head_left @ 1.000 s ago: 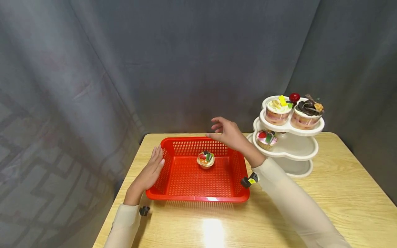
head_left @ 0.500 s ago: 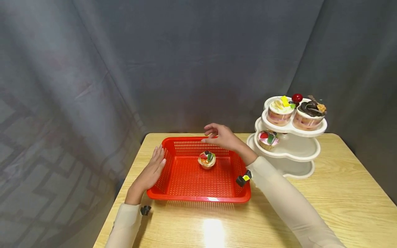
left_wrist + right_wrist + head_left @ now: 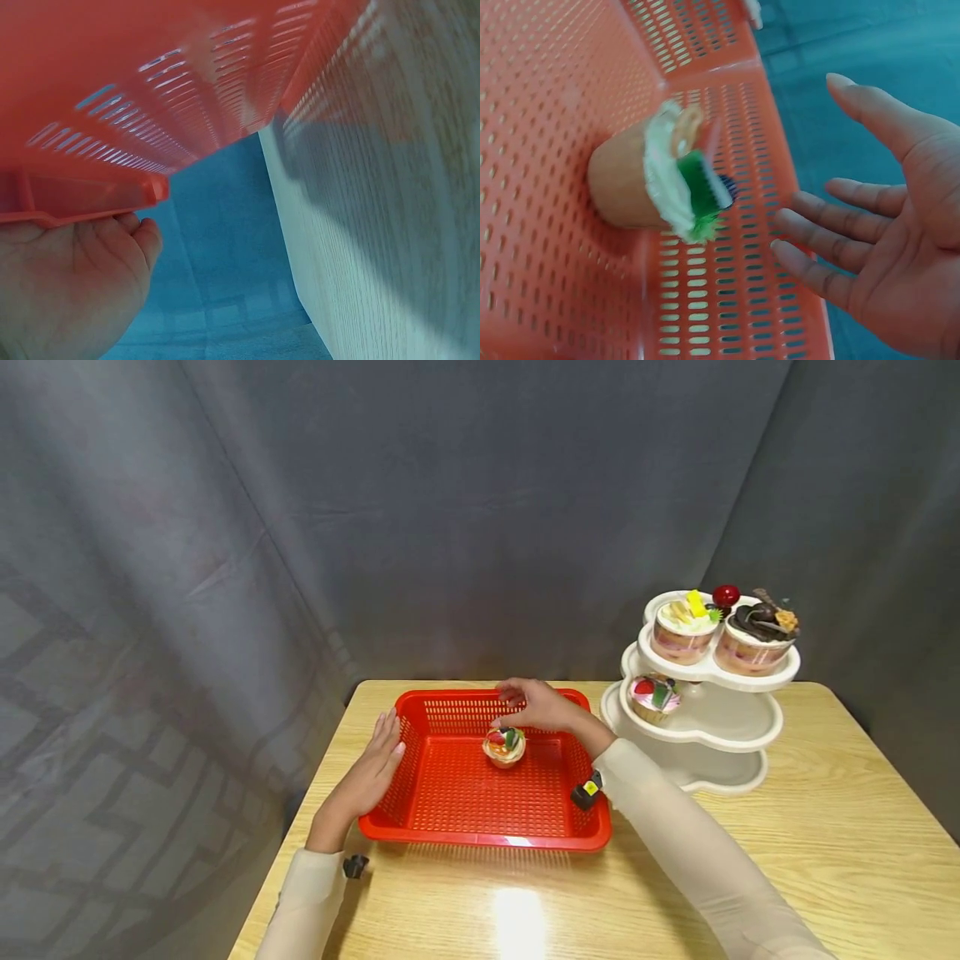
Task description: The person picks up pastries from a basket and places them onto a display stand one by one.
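A cupcake (image 3: 503, 748) with cream, a strawberry and a green piece on top stands upright inside the red plastic basket (image 3: 480, 840). My right hand (image 3: 542, 705) hovers above it near the basket's back wall. The right wrist view shows that hand (image 3: 889, 232) with fingers spread and apart from the cupcake (image 3: 626, 180). Along the left rim lies my left hand (image 3: 366, 777), fingers straight. From the left wrist view, the left hand (image 3: 75, 281) touches the rim's underside, its fingertips partly hidden by the basket (image 3: 97, 202).
To the right stands a white tiered stand (image 3: 720, 727). Its top tier bears two dessert cups (image 3: 686, 631), and a pink-topped cupcake (image 3: 655, 697) sits on the middle tier. The wooden table (image 3: 840, 810) ends before a grey curtain (image 3: 480, 527).
My right hand has moved left and down, from above the basket's back right rim to just over the cupcake. The left hand has stayed at the left rim.
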Motion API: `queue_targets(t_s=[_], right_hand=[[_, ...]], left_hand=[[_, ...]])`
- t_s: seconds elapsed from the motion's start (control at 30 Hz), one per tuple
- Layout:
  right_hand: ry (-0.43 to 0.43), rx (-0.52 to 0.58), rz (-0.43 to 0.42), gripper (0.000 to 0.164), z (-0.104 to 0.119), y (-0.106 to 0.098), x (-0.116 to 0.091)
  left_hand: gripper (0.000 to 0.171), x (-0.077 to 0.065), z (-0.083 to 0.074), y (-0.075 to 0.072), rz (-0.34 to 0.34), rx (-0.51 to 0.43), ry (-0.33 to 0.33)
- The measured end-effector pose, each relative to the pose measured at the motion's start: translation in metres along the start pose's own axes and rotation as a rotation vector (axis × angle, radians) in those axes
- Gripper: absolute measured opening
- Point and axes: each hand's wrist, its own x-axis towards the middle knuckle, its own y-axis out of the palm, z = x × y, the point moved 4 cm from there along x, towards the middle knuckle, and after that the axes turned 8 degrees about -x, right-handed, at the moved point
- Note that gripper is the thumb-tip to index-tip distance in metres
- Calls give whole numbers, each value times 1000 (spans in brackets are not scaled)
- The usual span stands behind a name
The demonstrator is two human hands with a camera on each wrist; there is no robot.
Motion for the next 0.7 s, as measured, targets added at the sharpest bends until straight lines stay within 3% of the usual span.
queue_targets(t_s=[0.27, 0.53, 0.7], right_hand=[[24, -97, 128, 83, -12, 11, -1], [50, -223, 192, 89, -19, 20, -2], [61, -235, 238, 91, -23, 25, -4]], left_hand=[[60, 1, -1, 3, 6, 3, -5], [59, 4, -4, 2, 13, 7, 13], [59, 4, -4, 2, 13, 4, 12]])
